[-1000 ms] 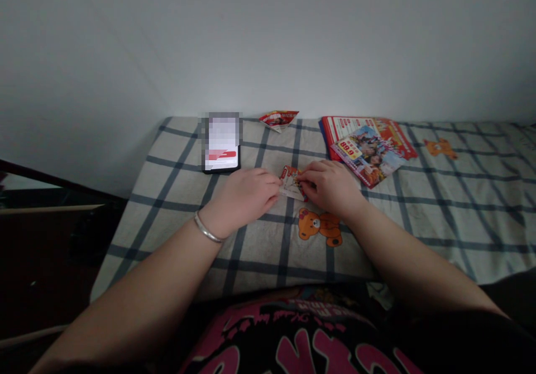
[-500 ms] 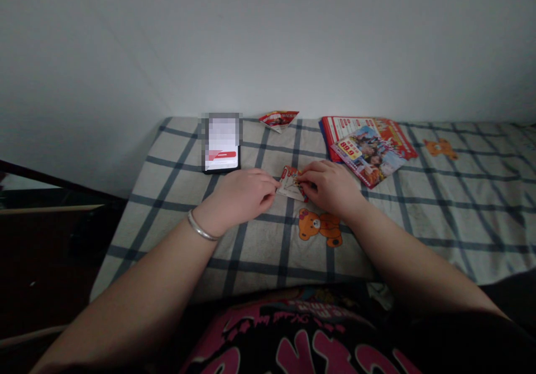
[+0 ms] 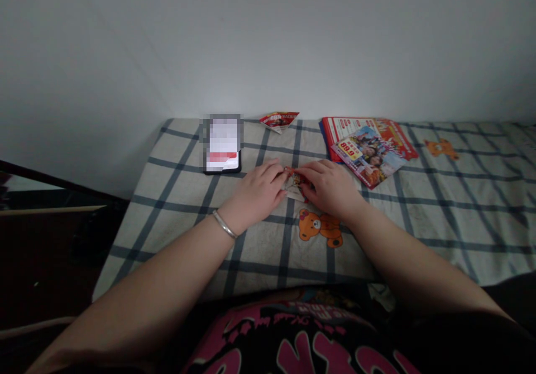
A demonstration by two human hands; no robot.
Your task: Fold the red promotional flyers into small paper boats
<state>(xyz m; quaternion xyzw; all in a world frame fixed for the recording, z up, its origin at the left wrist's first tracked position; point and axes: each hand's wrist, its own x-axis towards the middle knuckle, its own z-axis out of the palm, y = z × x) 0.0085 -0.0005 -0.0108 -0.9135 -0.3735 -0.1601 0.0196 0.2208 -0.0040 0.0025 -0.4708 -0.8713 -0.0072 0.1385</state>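
A small folded piece of printed red and white paper (image 3: 295, 185) lies on the checked bedsheet (image 3: 439, 206) between my two hands. My left hand (image 3: 257, 192), with a silver bangle at the wrist, has its fingertips pressed on the paper's left side. My right hand (image 3: 330, 187) pinches the paper's right side with fingers curled. Most of the paper is hidden under the fingers.
A phone (image 3: 223, 145) with a lit screen lies at the back left. Another folded paper shape (image 3: 278, 119) sits by the wall. A stack of red printed leaflets (image 3: 366, 142) lies at the back right. The bed's left edge drops to dark floor.
My left hand has slid right and forward onto the paper. The paper is now more covered and looks folded smaller. My right hand has barely moved.
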